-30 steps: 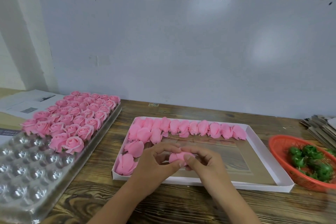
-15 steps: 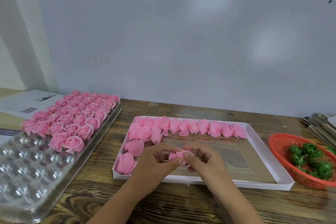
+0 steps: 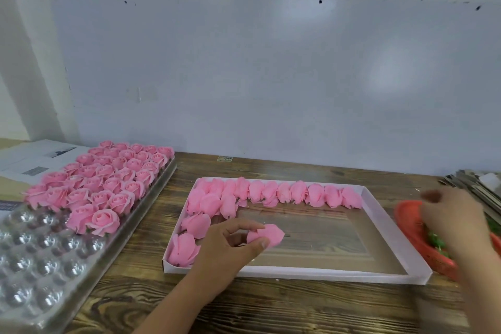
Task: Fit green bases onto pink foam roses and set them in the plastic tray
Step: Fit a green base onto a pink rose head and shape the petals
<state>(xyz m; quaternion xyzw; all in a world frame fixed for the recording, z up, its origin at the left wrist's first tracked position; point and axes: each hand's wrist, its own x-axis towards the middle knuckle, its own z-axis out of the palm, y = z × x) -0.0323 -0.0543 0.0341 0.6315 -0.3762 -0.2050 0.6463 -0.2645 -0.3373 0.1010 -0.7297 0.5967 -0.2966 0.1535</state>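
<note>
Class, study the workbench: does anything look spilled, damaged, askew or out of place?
Nothing stands out. Finished roses sit upright in the plastic tray, loose roses line the white box, and green bases stay in the red basket.

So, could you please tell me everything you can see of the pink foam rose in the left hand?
The single pink foam rose is a closed bud of soft, matte, overlapping petals, with no green base visible on it. It lies sideways, its tip pointing right, held above the shallow white cardboard box. The left hand pinches its blunt end between thumb and curled fingers. Nothing else touches it.
</note>
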